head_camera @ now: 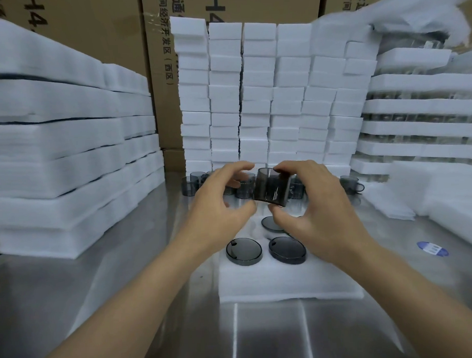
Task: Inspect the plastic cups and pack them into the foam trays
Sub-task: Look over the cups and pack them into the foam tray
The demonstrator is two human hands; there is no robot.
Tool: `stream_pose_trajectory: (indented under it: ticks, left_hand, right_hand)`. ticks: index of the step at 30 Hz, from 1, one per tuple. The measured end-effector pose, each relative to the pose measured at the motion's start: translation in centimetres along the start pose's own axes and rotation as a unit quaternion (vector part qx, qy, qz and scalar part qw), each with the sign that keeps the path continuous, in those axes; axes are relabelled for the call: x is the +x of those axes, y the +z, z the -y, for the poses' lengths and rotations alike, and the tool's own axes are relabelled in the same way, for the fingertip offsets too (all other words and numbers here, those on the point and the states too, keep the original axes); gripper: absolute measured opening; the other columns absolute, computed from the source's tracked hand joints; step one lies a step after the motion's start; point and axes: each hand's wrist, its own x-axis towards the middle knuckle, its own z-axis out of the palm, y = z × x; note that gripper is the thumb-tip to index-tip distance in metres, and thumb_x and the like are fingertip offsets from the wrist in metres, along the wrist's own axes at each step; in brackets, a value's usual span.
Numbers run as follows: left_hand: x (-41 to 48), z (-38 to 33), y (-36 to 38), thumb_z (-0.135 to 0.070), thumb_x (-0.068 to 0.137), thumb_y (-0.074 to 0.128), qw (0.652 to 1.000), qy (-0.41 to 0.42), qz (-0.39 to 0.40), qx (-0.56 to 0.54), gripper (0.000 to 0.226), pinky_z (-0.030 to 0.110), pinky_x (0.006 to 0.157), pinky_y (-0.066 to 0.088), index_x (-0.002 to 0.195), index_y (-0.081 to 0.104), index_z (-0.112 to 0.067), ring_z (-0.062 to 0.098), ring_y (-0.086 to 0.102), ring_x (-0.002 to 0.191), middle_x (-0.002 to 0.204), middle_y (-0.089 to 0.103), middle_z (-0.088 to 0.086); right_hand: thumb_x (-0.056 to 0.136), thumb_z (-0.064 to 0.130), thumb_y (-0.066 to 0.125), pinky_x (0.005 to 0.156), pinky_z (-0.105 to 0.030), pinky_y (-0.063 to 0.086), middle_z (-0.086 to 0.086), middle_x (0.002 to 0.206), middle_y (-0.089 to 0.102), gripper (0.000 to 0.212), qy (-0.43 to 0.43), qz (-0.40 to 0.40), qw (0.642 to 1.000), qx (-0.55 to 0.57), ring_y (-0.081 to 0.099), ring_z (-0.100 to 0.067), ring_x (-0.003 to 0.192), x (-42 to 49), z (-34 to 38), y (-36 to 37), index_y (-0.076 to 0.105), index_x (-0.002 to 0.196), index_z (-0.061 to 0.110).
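A smoky grey plastic cup [271, 187] is held in the air above the foam tray [286, 281], tilted on its side. My right hand [313, 205] grips it, fingers on the top edge and thumb under it. My left hand [219, 203] is just left of the cup, fingers spread and curled, with its fingertips close to the cup's left side. In the tray sit upturned grey cups [244, 251], [287, 250] and one more cup [271, 222] partly hidden under my right hand. Several loose grey cups [350, 184] stand on the table behind my hands.
Tall columns of white foam blocks [267, 97] rise right behind the loose cups. Stacked foam sheets [68, 158] fill the left. Packed foam trays [420, 127] and loose foam sheets [444, 193] are on the right. Cardboard boxes [161, 74] stand at the back. A blue sticker [432, 248] lies on the steel table [127, 303].
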Motion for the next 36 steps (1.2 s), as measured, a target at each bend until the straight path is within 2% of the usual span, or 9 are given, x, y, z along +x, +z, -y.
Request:
stream_pose_trajectory:
  ticks: [3,7,11,14,17,20,24,27,36]
  left_hand:
    - [0.1,-1.4,0.1,-0.036,0.086,0.070,0.986,-0.048,0.047,-0.153,0.042,0.014,0.081,0.049,0.128,0.070,-0.036,0.004,0.069,0.108,0.117,0.074,-0.003]
    - [-0.1,-2.2,0.6,-0.039,0.084,0.085,0.982,-0.052,0.065,-0.167,0.043,0.026,0.084,0.054,0.125,0.072,-0.032,0.016,0.077,0.103,0.109,0.080,-0.003]
    - [0.4,-1.7,-0.3,-0.051,0.083,0.077,0.969,-0.129,0.054,-0.202,0.042,0.031,0.080,0.053,0.121,0.075,-0.033,0.015,0.078,0.102,0.109,0.082,-0.003]
    - [0.9,-0.7,-0.9,-0.051,0.086,0.065,0.943,-0.195,0.077,-0.259,0.045,0.036,0.080,0.050,0.119,0.076,-0.023,0.022,0.078,0.097,0.112,0.082,0.008]
    - [0.7,0.1,-0.9,-0.059,0.086,0.071,0.949,-0.186,0.120,-0.224,0.042,0.034,0.083,0.054,0.116,0.079,-0.032,0.014,0.076,0.107,0.117,0.081,0.000]
    - [0.6,0.7,-0.9,-0.066,0.078,0.082,0.971,-0.149,0.126,-0.139,0.044,0.037,0.090,0.057,0.117,0.076,-0.047,0.007,0.074,0.111,0.117,0.080,-0.012]
    - [0.8,2.3,-1.3,-0.043,0.071,0.091,0.977,-0.144,0.100,-0.118,0.050,0.047,0.110,0.055,0.119,0.078,-0.035,0.012,0.074,0.115,0.114,0.081,-0.008]
    - [0.7,3.0,-1.2,-0.048,0.063,0.089,0.980,-0.145,0.108,-0.083,0.062,0.045,0.115,0.051,0.122,0.076,-0.034,0.004,0.072,0.117,0.114,0.080,-0.013]
    - [0.6,4.1,-0.9,-0.047,0.066,0.084,0.978,-0.142,0.124,-0.085,0.067,0.047,0.117,0.049,0.129,0.070,-0.033,0.004,0.067,0.125,0.120,0.078,-0.014]
  right_hand:
    - [0.080,0.021,0.081,0.100,-0.036,0.040,0.008,0.117,0.063,0.059,-0.044,-0.026,0.997,-0.056,0.056,-0.017,0.112,0.0,1.0,0.2,0.063,0.136,0.022]
    - [0.076,0.018,0.074,0.100,-0.021,0.031,0.016,0.116,0.063,0.064,-0.075,-0.023,0.996,-0.052,0.055,-0.008,0.113,-0.3,2.1,0.7,0.061,0.138,0.029]
    - [0.079,0.031,0.080,0.112,-0.039,0.041,0.012,0.137,0.056,0.071,-0.046,-0.019,0.999,0.008,0.052,-0.014,0.132,-0.3,1.4,0.6,0.054,0.145,0.033]
    - [0.084,0.037,0.077,0.100,-0.039,0.052,0.023,0.122,0.063,0.062,0.005,0.036,0.997,0.072,0.061,-0.008,0.119,-0.5,0.3,0.3,0.052,0.141,0.042]
    - [0.086,0.031,0.078,0.085,-0.029,0.053,0.020,0.110,0.062,0.060,-0.001,0.057,0.998,0.030,0.062,-0.009,0.103,-0.8,0.0,0.8,0.052,0.139,0.044]
    - [0.085,0.033,0.072,0.080,-0.023,0.051,0.024,0.109,0.057,0.060,-0.016,0.081,0.997,0.008,0.060,-0.006,0.099,-0.8,0.2,1.3,0.050,0.140,0.045]
    - [0.087,0.034,0.065,0.085,-0.028,0.056,0.024,0.112,0.064,0.062,-0.004,0.156,0.987,0.045,0.063,-0.006,0.109,-1.1,-0.5,1.3,0.046,0.144,0.049]
    - [0.089,0.031,0.062,0.088,-0.035,0.058,0.027,0.110,0.068,0.054,0.013,0.180,0.983,0.047,0.066,-0.003,0.112,-1.2,-1.0,1.5,0.053,0.139,0.049]
    - [0.096,0.023,0.074,0.082,-0.018,0.051,0.030,0.103,0.074,0.027,0.017,0.171,0.983,0.062,0.068,0.005,0.106,-1.2,-1.5,1.8,0.071,0.118,0.039]
